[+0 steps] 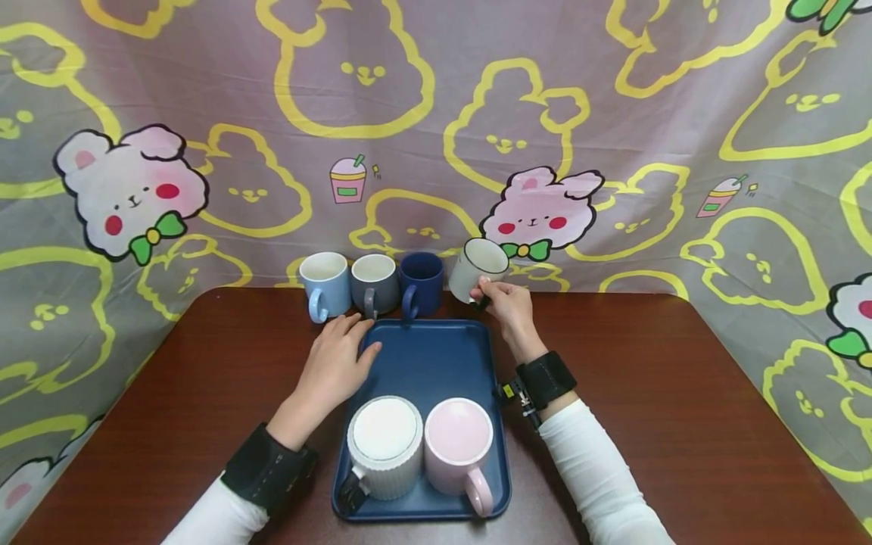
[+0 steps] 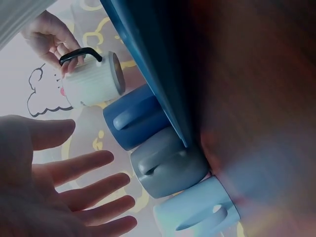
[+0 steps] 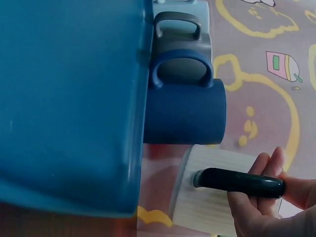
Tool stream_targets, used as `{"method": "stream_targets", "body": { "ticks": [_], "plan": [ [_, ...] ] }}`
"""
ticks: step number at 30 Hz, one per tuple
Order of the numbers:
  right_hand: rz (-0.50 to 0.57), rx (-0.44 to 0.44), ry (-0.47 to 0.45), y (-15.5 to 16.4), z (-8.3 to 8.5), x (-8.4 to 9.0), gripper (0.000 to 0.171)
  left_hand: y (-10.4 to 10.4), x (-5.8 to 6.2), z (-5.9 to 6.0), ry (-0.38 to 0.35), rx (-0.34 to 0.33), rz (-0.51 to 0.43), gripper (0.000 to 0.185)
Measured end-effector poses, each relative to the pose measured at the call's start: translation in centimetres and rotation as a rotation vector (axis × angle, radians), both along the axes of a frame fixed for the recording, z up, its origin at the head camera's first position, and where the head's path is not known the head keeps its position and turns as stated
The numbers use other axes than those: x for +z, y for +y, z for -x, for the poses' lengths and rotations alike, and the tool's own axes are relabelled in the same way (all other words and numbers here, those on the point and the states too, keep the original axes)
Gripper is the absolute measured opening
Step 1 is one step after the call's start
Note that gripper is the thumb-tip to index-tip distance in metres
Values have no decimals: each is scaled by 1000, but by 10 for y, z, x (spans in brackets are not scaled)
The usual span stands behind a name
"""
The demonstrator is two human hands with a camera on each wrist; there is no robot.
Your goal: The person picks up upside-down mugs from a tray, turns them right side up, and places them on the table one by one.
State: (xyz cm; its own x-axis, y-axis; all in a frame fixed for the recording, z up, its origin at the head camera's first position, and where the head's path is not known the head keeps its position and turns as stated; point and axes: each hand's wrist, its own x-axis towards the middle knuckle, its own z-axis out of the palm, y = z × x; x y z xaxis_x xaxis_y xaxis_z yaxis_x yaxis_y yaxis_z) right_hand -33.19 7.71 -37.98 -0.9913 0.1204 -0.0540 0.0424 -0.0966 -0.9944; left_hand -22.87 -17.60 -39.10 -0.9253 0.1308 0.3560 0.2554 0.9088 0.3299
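Note:
My right hand grips the black handle of a white ribbed mug. This mug is tilted, its rim up, just right of the navy mug. In the left wrist view its dark rim shows past the fingers. Over the far left corner of the blue tray, my left hand spreads its fingers and holds nothing. Its fingertips come close to the handles of the light blue mug and the grey mug.
Toward the tray's near end, a white ribbed mug and a pink mug stand upside down side by side. Behind the tray, the light blue, grey and navy mugs form a row at the patterned cloth. Brown tabletop surrounds the tray.

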Motion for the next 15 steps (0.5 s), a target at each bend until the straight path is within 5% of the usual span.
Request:
{"method": "stream_targets", "body": {
  "ticks": [15],
  "plan": [
    [-48, -12, -20, -7, 10, -7, 31, -14, -6, -6, 12, 12, 13, 45]
  ]
}}
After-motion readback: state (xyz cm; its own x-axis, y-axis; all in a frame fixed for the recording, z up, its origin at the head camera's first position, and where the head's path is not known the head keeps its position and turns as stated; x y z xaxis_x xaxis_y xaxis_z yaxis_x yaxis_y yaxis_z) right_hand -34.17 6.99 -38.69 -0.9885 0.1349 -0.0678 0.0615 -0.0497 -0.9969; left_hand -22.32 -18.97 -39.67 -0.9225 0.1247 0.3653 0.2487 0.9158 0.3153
